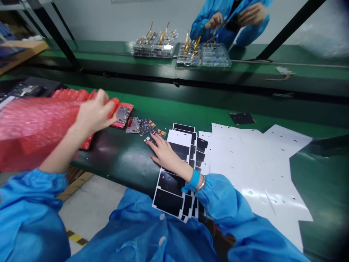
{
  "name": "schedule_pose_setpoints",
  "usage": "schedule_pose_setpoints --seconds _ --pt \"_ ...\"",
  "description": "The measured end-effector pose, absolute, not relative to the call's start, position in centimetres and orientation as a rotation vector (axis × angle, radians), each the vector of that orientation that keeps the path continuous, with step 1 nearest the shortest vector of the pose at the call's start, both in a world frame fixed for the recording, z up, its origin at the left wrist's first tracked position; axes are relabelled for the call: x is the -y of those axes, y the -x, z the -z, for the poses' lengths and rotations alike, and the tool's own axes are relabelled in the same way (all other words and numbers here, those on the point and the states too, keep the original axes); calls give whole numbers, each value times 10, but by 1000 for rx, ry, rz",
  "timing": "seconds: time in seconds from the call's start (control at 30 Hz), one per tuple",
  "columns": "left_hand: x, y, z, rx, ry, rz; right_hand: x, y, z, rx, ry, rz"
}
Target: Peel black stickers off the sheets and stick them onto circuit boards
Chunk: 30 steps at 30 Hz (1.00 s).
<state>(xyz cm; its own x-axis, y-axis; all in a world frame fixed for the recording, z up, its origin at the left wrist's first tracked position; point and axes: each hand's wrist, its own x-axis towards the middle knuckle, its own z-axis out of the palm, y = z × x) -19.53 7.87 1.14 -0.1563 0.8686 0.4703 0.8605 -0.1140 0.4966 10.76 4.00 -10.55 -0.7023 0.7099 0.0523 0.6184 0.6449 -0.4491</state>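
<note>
My left hand (94,112) is closed at the red bubble wrap (35,120), its fingers curled on the wrap's right part. The wrap's left part is blurred. Beside my left thumb, a circuit board (122,114) lies on a red bubble-wrap piece (129,107). To its right come another circuit board (133,124) and a dark board with orange patches (147,126). My right hand (165,153) is spread flat, fingertips on a similar dark board (159,133), partly covering it. Under its palm and wrist lie overlapping sheets of black rectangular stickers (170,182).
White sheets (251,156) spread over the bench to the right, with a dark board (242,118) behind them. On the far shelf stand clear trays (155,45) with orange flex cables. A co-worker in blue sleeves (200,25) works beyond. Dark posts (291,29) rise from the bench.
</note>
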Motion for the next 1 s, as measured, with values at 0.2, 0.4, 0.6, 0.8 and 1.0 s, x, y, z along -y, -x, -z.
schedule_pose_setpoints --seconds 0.2,0.4,0.6,0.8,1.0 --pt "-76 183 59 -2375 -2190 -181 -65 -66 87 2676 995 -489" --pt "-77 175 83 -2511 -2164 -179 -102 2 85 2655 976 -420" --pt "-74 181 89 -2471 -2181 -285 -115 11 113 2598 1069 -428" --pt "-79 206 71 -2431 -2138 -577 -111 -13 122 2584 1049 -464" --pt "-93 227 54 -2393 -2025 -876 -118 -6 120 2554 990 -609"
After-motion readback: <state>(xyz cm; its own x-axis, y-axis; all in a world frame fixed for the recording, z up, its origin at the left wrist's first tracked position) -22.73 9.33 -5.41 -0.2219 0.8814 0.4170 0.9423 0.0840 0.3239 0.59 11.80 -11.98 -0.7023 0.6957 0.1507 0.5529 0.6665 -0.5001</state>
